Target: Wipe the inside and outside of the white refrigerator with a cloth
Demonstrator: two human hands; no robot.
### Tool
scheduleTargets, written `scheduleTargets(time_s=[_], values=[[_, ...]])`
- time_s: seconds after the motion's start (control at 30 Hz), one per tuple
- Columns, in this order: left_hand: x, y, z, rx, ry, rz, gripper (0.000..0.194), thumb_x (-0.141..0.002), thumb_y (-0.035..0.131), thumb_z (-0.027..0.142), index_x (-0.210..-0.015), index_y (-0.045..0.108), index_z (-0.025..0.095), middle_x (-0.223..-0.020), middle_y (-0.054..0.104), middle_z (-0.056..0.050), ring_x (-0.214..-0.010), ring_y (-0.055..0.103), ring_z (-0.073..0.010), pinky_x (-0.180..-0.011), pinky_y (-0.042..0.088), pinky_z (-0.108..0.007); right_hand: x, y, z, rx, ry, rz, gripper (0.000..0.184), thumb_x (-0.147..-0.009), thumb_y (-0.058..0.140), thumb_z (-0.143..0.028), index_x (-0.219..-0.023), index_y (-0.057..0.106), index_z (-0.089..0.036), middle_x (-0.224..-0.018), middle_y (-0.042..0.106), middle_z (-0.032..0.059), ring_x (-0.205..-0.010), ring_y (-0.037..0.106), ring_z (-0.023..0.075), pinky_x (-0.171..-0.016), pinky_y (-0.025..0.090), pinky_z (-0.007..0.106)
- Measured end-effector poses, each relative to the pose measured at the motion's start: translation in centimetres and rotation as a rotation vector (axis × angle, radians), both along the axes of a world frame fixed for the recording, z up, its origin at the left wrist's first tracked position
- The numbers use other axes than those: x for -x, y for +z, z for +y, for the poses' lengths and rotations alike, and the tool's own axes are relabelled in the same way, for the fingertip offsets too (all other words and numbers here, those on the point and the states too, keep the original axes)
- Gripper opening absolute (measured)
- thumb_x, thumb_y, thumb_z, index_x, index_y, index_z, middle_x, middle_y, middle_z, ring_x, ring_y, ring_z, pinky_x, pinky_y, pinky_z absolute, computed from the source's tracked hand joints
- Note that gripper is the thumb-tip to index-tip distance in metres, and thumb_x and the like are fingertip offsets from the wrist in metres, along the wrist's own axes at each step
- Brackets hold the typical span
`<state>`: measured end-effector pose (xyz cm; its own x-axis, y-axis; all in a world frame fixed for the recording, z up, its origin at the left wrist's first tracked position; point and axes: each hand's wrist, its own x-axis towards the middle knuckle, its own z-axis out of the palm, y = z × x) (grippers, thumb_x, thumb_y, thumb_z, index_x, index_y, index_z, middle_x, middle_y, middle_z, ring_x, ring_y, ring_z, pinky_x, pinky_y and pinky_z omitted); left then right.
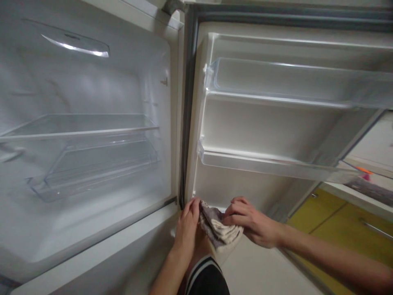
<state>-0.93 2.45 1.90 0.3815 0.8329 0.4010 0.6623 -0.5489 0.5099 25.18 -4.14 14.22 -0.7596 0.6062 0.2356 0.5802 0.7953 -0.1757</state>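
Since the fridge door [260,127] stands open at right of frame, its lower inner side is within reach | cloth [219,230] bunched, lower centre of frame | left hand [188,223] holding its left edge, right hand [248,220] pinching its folds, probably to keep it gathered

the cloth [217,227] looks rough, the upper bin [276,83] glossy plastic.

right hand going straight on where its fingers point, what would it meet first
The bare right hand would first push into the folded grey and cream cloth it touches, then probably the left hand; depth is unclear.
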Motion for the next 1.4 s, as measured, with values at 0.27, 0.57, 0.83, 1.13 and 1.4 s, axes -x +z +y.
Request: scheduleTargets(time_s=[0.27, 0.57, 0.83, 1.13, 1.4], values=[[-0.3, 0.7, -0.7, -0.076, -0.095, -0.146, 0.090, -0.082, 0.069, -0.002, -0.166, 0.055, 0.029, -0.153, 0.070, -0.011, -0.151, 0.060, -0.0301, -0.132, 0.045, -0.057, -5.4, 0.4, -2.2, 0.109, -0.106, 0.031, 0.032, -0.111, 0.045, -0.026, -0.129, 0.072, -0.023, -0.127, 0.076, 0.0178, -0.124, 0.071, 0.0277, -0.110, 0.054, 0.046], [-1.4, 0.4, -3.0, -0.414, -0.341, -0.319, 0.049, -0.107, 0.049, 0.009, -0.144, 0.072, 0.031, -0.143, 0.080, -0.004, -0.138, 0.071, -0.0206, -0.129, 0.046, -0.047, -7.5, -1.0, -2.0, -0.103, -0.071, -0.120, 0.034, -0.116, 0.042, -0.023, -0.136, 0.069, -0.022, -0.130, 0.077, 0.0181, -0.117, 0.073, 0.0237, -0.100, 0.058, 0.037], [-0.1, 0.2, -3.8, -0.369, -0.455, -0.358, 0.046, -0.119, 0.031, 0.045, -0.120, 0.072, 0.026, -0.126, 0.083, -0.009, -0.127, 0.074, -0.0248, -0.121, 0.051, -0.046, -6.3, -1.1, -2.2, -0.105, -0.270, 0.129, 0.037, -0.120, 0.036, -0.027, -0.136, 0.069, -0.022, -0.133, 0.076, 0.0175, -0.123, 0.073, 0.0221, -0.103, 0.059, 0.036], [0.5, 2.1, -0.1, -0.184, -0.170, 0.088, 0.065, -0.096, 0.084, 0.054, -0.150, 0.064, 0.023, -0.152, 0.072, -0.013, -0.146, 0.063, -0.0345, -0.138, 0.030, -0.065, 5.4, -3.3, 2.4, 0.338, -0.634, -0.400, 0.047, -0.098, 0.079, -0.054, -0.126, 0.070, -0.017, -0.113, 0.083, 0.0175, -0.102, 0.081, 0.0371, -0.081, 0.053, 0.035], [1.4, 2.5, 0.6, -0.096, -0.207, 0.123, 0.065, -0.088, 0.095, 0.051, -0.140, 0.069, 0.023, -0.135, 0.079, -0.009, -0.129, 0.072, -0.0313, -0.125, 0.046, -0.053, 6.7, -4.0, 2.1, 0.203, -0.637, -0.376, 0.039, -0.098, 0.082, -0.047, -0.122, 0.065, -0.020, -0.112, 0.083, 0.0121, -0.101, 0.081, 0.0320, -0.070, 0.040, 0.030]])
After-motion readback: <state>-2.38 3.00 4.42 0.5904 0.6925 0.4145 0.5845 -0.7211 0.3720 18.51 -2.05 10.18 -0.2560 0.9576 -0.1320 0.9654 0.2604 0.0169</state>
